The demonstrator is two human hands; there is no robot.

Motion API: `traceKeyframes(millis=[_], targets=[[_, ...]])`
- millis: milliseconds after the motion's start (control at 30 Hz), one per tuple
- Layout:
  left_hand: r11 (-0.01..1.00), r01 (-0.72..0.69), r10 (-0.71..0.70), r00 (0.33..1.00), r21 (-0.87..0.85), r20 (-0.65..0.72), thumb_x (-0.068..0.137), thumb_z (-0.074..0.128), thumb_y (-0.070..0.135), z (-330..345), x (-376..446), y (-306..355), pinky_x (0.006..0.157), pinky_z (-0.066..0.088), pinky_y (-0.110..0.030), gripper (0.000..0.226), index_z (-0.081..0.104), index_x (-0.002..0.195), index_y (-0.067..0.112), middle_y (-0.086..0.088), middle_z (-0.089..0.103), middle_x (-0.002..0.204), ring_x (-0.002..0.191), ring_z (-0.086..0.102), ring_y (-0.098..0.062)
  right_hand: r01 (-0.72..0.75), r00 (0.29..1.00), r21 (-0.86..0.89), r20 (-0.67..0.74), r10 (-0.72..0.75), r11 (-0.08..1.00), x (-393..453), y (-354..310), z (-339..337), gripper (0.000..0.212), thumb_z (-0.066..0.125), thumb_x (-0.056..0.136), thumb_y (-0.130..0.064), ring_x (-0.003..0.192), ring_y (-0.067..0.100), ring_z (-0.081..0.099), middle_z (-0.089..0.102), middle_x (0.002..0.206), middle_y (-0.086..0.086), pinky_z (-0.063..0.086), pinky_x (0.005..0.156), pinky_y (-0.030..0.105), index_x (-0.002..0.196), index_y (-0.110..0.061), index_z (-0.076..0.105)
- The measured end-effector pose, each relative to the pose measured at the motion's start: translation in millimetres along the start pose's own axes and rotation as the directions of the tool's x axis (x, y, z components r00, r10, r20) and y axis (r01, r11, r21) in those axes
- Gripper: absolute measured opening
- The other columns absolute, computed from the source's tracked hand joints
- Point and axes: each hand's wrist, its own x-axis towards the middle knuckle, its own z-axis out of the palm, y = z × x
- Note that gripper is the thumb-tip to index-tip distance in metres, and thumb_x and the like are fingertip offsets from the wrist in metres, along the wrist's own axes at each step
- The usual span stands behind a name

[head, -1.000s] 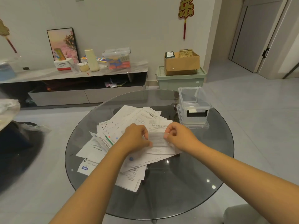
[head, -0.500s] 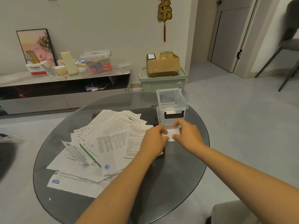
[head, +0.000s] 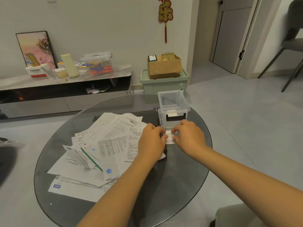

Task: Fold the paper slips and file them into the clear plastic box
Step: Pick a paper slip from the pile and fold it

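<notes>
I see left hand (head: 151, 139) and right hand (head: 188, 136) both pinching the folded slip (head: 169, 138) | slip lies between them on the glass table (head: 180, 169) | clear plastic box (head: 173, 110) just beyond, lid up | paper pile (head: 101, 149) left of the grip

Round dark glass surface (head: 172, 185) on a pale tiled floor. Behind it: low TV console (head: 65, 89) against the wall with a framed picture (head: 35, 46) leaning, cream cylinder (head: 69, 65), lidded plastic tub (head: 97, 63) and a white Panasonic box (head: 36, 71). Green storage bin (head: 164, 84) with a cardboard box (head: 164, 67) on top. Red-gold wall ornament (head: 165, 13). Grey door (head: 229, 40), chair (head: 291, 43) far right.
</notes>
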Motion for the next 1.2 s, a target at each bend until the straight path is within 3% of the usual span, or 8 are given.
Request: traceKeyframes(millis=[167,333,467,533,667,767,1000,1200], targets=[[0.993,-0.024,0.023,1.000,0.115,0.008,0.096,0.048,0.027,-27.5,-10.3,-6.8,0.091,0.036,-0.025,0.026,0.061,0.118,0.023,0.001,0.051,0.120,0.112,0.046,-0.014,0.113,0.994,0.062,-0.003,-0.113,0.992,-9.0,-19.6,-2.7,0.027,0.055,0.092,-0.028,0.113,0.016,0.045,0.054,0.114,-0.003,0.040,0.086,0.026,0.118,-0.025,0.062],[0.919,-0.144,-0.003,0.929,0.367,0.370,0.091,0.047,0.037,-56.3,-29.9,-36.9,0.116,0.006,-0.041,0.052,0.038,0.141,0.022,-0.003,0.025,0.152,0.139,0.020,-0.019,0.222,0.969,0.124,0.086,-0.233,0.967,-18.9,-41.4,5.6,0.031,0.057,0.090,-0.030,0.113,0.016,0.044,0.056,0.117,-0.005,0.037,0.090,0.026,0.121,-0.024,0.061],[0.914,-0.145,-0.090,0.838,0.379,0.538,0.093,0.046,0.047,-65.8,-40.3,-50.5,0.117,-0.007,-0.043,0.072,0.012,0.150,0.018,-0.003,0.001,0.159,0.146,-0.001,-0.019,0.250,0.947,0.149,0.166,-0.274,0.957,-21.2,-50.2,15.1,0.040,0.060,0.087,-0.034,0.118,0.014,0.042,0.055,0.126,-0.007,0.037,0.095,0.027,0.126,-0.026,0.057],[0.918,-0.167,-0.054,0.844,0.359,0.533,0.093,0.047,0.047,-67.7,-41.7,-54.3,0.117,-0.003,-0.040,0.070,0.016,0.149,0.018,-0.001,0.009,0.158,0.145,0.007,-0.017,0.257,0.933,0.162,0.216,-0.288,0.953,-21.0,-51.2,20.5,0.045,0.063,0.085,-0.039,0.117,0.015,0.042,0.058,0.125,-0.009,0.039,0.094,0.028,0.127,-0.026,0.056],[0.943,-0.171,-0.002,0.857,0.286,0.516,0.092,0.049,0.047,-72.4,-41.6,-54.2,0.112,0.025,-0.037,0.053,0.044,0.137,0.018,0.000,0.040,0.145,0.131,0.037,-0.019,0.290,0.912,0.139,0.260,-0.318,0.947,-19.8,-46.9,30.5,0.052,0.060,0.080,-0.057,0.109,0.015,0.046,0.062,0.113,-0.008,0.039,0.083,0.026,0.125,-0.031,0.057],[0.957,-0.155,0.013,0.866,0.245,0.500,0.090,0.055,0.039,-74.2,-41.6,-57.5,0.101,0.040,-0.033,0.043,0.056,0.125,0.015,-0.001,0.054,0.132,0.118,0.050,-0.018,0.285,0.901,0.157,0.292,-0.321,0.945,-18.3,-44.4,30.5,0.058,0.061,0.076,-0.060,0.110,0.013,0.044,0.059,0.115,-0.006,0.038,0.085,0.025,0.127,-0.034,0.055],[0.975,-0.120,0.011,0.868,0.187,0.497,0.074,0.061,0.055,-73.4,-40.7,-70.0,0.083,0.047,-0.033,0.040,0.062,0.101,0.025,0.012,0.062,0.101,0.093,0.055,-0.010,0.349,0.870,0.127,0.325,-0.371,0.929,-19.3,-44.1,19.2,0.038,0.060,0.081,-0.053,0.104,0.014,0.047,0.059,0.108,-0.002,0.036,0.077,0.025,0.115,-0.038,0.061],[0.990,-0.096,0.035,0.879,0.105,0.475,0.076,0.069,0.049,-74.8,-41.2,-69.2,0.097,0.041,-0.030,0.050,0.062,0.118,0.023,0.011,0.057,0.119,0.109,0.050,-0.008,0.354,0.884,0.178,0.256,-0.391,0.918,-26.3,-48.7,2.4,0.019,0.045,0.092,-0.028,0.087,0.019,0.052,0.061,0.087,0.002,0.044,0.074,0.032,0.096,-0.021,0.062]])
